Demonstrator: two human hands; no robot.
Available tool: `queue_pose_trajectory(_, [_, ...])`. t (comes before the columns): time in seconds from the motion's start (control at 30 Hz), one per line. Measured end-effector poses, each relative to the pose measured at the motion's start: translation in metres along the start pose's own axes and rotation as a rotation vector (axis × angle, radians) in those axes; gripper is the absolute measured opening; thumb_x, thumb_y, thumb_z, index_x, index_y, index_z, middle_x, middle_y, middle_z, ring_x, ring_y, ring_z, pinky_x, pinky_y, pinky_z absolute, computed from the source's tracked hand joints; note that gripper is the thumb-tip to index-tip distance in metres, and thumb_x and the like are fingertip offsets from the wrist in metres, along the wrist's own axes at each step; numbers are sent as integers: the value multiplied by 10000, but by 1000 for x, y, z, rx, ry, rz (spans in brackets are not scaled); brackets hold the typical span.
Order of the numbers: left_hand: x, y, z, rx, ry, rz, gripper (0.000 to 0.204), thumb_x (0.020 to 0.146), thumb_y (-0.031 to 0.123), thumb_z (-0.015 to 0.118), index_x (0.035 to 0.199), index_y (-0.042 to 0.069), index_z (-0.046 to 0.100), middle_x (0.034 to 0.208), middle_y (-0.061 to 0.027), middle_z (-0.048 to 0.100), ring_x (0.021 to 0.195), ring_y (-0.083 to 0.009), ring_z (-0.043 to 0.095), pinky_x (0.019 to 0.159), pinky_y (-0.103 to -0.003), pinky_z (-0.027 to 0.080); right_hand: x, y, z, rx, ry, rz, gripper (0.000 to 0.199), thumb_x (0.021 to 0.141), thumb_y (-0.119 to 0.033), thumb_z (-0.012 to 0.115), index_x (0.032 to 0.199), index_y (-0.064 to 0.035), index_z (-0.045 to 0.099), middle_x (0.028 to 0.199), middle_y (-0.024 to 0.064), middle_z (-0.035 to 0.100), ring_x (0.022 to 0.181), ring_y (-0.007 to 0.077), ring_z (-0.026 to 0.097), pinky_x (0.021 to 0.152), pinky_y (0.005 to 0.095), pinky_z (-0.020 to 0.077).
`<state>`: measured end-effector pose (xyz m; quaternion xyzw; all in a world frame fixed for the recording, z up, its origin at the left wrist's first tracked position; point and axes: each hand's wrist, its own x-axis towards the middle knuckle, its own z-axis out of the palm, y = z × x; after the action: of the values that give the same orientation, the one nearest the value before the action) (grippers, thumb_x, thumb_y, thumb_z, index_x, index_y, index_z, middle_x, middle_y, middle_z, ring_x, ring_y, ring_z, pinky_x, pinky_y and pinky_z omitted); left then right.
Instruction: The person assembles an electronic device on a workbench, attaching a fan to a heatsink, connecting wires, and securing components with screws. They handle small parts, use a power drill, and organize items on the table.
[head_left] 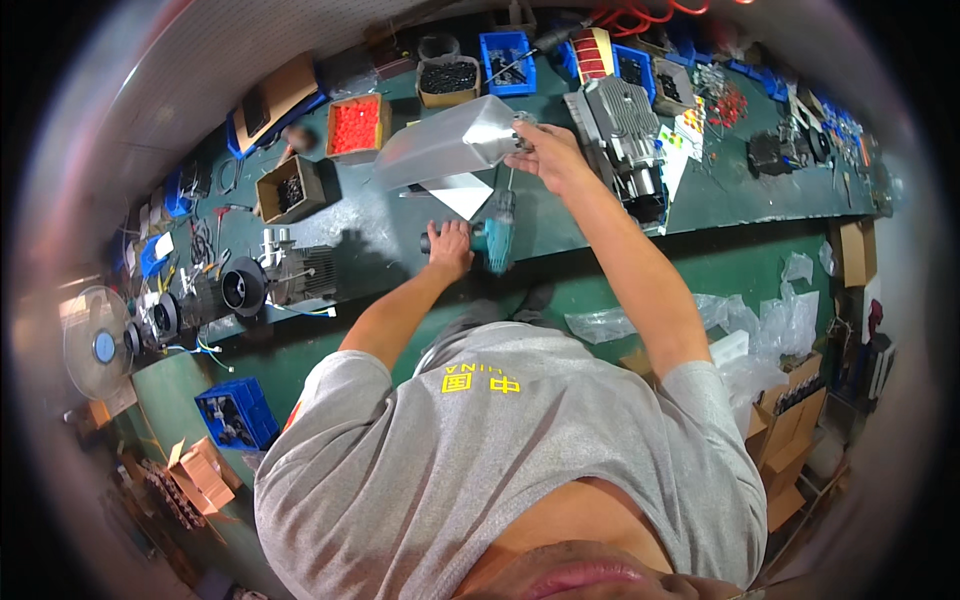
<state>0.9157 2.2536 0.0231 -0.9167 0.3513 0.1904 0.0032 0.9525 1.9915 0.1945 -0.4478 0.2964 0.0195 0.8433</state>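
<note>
My right hand [550,160] is closed on the narrow right end of a long, translucent, tapered cover [430,145], at a small metal fitting [521,133]. The cover is lifted over the green workbench [375,222], its wide end toward the left. Nearer to me, my left hand [449,248] wraps round the handle of a teal power drill [497,238]. The drill lies near the bench's front edge, its bit pointing away from me, close below the right hand. Between cover and drill a white sheet [460,193] lies on the bench.
A grey finned motor [620,125] stands right of my right hand; other motors [300,272] line the left front. Along the back are a box of red parts [357,125], a box of black parts [448,80] and a blue bin [508,64]. Plastic bags [770,325] lie below the bench, right.
</note>
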Motion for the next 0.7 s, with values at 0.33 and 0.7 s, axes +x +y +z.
queue_pose_trajectory(0.33, [13, 6, -24, -26, -46, -19, 604, 846, 352, 756, 1334, 67, 544, 1289, -138, 576, 1282, -306, 517, 1177, -647, 214, 17, 4, -19, 19, 40, 2, 296, 927, -217, 759, 1043, 11, 610, 926, 117, 661, 749, 234, 697, 726, 389, 654])
queue_pose_trajectory(0.7, [65, -112, -16, -89, 86, -235, 462, 933, 136, 607, 1389, 111, 534, 1397, -148, 541, 1321, -358, 497, 1043, -485, 484, -2, 33, -53, 120, 94, 36, 255, 959, -180, 713, 1098, 15, 623, 1015, 137, 693, 790, 249, 707, 737, 404, 645])
